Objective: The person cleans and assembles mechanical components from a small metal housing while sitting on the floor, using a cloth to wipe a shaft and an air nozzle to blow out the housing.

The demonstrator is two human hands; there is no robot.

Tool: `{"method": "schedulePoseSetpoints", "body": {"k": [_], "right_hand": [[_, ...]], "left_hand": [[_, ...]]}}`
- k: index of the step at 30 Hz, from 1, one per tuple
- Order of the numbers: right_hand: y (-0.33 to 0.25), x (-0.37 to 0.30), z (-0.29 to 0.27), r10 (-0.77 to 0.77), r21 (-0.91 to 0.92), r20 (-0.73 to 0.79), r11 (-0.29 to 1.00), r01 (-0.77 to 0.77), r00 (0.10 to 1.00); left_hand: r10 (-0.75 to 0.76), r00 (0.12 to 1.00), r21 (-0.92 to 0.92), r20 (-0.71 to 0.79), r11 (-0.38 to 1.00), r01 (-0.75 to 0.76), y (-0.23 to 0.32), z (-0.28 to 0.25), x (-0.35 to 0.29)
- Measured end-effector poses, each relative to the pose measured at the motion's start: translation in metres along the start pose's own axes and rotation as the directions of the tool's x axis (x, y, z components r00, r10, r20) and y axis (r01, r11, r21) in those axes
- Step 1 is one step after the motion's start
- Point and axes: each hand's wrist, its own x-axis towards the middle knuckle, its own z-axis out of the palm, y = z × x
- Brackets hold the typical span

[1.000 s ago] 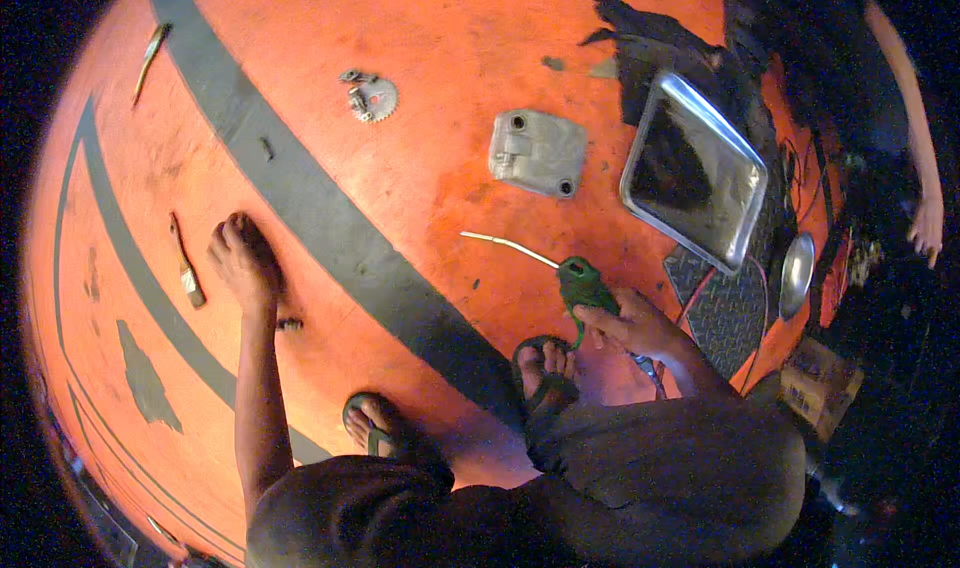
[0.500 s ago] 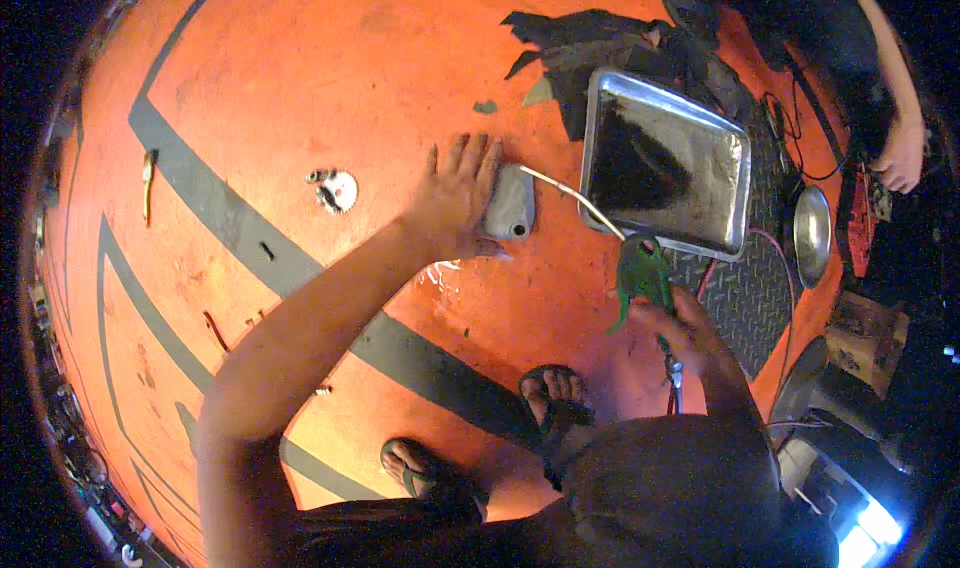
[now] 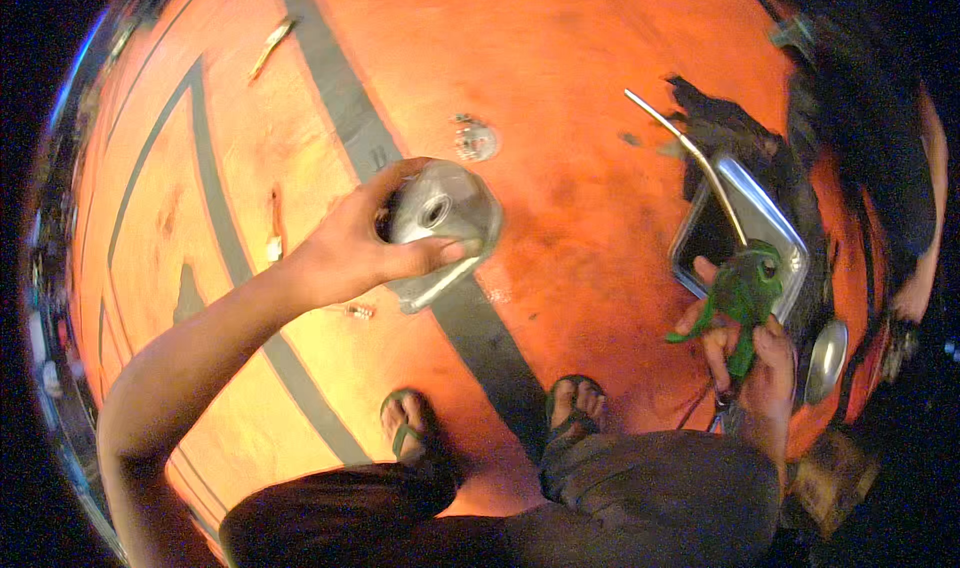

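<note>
My left hand grips a silver-grey metal housing above the floor, the thumb along its near side and the fingers over the far side. A round hole in the housing faces up. In my right hand is a green air blow gun, its long, slightly bent metal nozzle pointing up and left, well apart from the housing. Fingers wrap the gun's handle below its trigger. Under the nozzle lies a rectangular metal tray with dark residue inside, partly hidden by the gun and hand.
On the orange floor lie a small round metal part and a brush-like tool. Dark cloth lies behind the tray. A metal bowl is at the right. Another person's arm hangs at the far right.
My left hand has picked the housing up off the floor and turned it. The blow gun has swung right and its nozzle points higher. The view has shifted left.
</note>
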Motion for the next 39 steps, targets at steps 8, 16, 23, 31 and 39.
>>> {"method": "schedulePoseSetpoints", "body": {"k": [8, 16, 23, 31, 39], "right_hand": [[-0.087, 0.046, 0.158, 0.151, -0.58, 0.599, 0.759, 0.296, 0.786], [-0.058, 0.074, 0.39, 0.349, -0.534, 0.845, 0.518, 0.668, 0.405], [0.076, 0.056, 0.512, 0.641, -0.775, 0.624, 0.435, 0.458, 0.448], [0.106, 0.062, 0.55, 0.663, -0.773, 0.581, 0.268, 0.575, 0.472], [0.1, 0.057, 0.58, 0.581, -0.723, 0.625, 0.179, 0.667, 0.522]], "left_hand": [[-0.105, 0.673, 0.298, -0.732, 0.839, 0.455, -0.161, -0.063, -0.282], [-0.144, 0.114, -0.027, -0.983, 0.729, 0.684, -0.374, -0.034, -0.329], [-0.224, 0.05, -0.197, -0.973, 0.925, 0.324, -0.433, 0.014, -0.343], [-0.236, -0.103, -0.254, -0.966, 0.94, 0.229, -0.451, 0.027, -0.345], [-0.26, -0.117, -0.281, -0.958, 0.933, 0.226, -0.449, 0.028, -0.343]]}}
